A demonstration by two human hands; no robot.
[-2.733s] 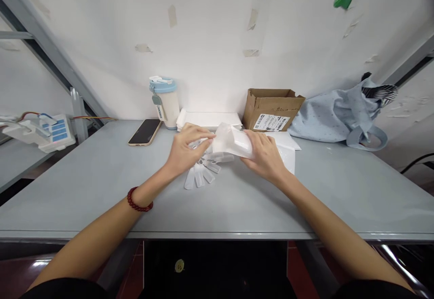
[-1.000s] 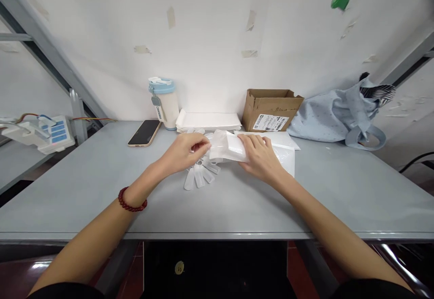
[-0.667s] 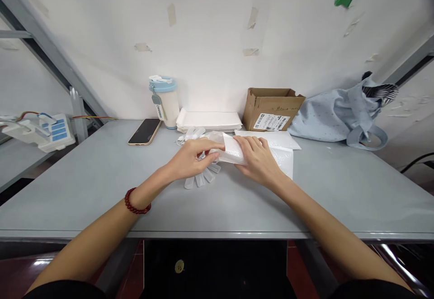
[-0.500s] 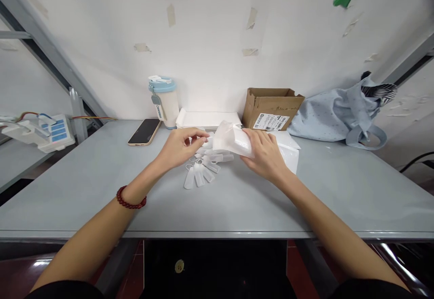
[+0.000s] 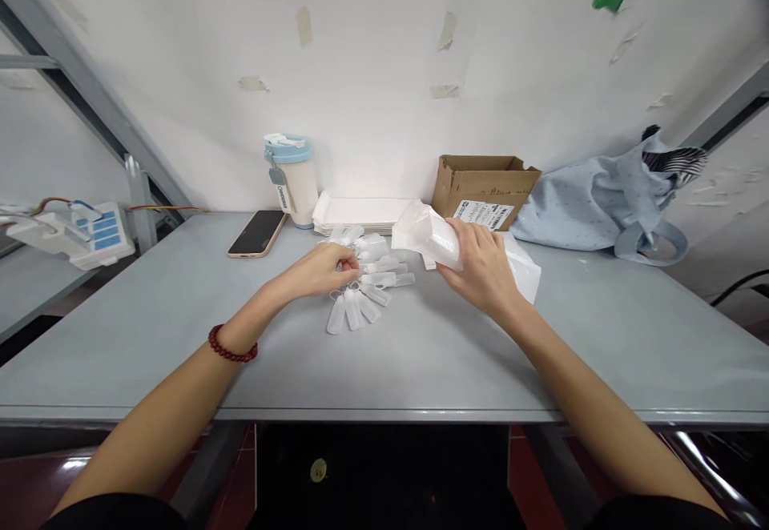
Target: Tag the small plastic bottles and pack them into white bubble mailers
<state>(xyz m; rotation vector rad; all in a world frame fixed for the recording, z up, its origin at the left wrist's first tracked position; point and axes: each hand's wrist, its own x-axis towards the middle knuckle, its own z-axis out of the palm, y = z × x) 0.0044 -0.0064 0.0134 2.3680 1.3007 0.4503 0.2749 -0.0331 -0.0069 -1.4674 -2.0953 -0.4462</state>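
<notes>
Several frosted white tags with small loops lie fanned out at the middle of the grey table. My left hand is over their left side, its thumb and fingertips pinched together at the loop end of a tag; whether it grips that tag is too small to tell. My right hand is wrapped round a white translucent bag, raised just right of the tags with its mouth toward the left. Part of the bag shows beyond the hand on the right.
Along the wall stand a blue-lidded cup, a stack of white envelopes, a cardboard box and a light blue cloth bag. A phone lies left of the cup. A power strip is at the far left.
My left hand has come away from the bag's mouth and down onto the tags. My right hand and the bag have shifted slightly right.
</notes>
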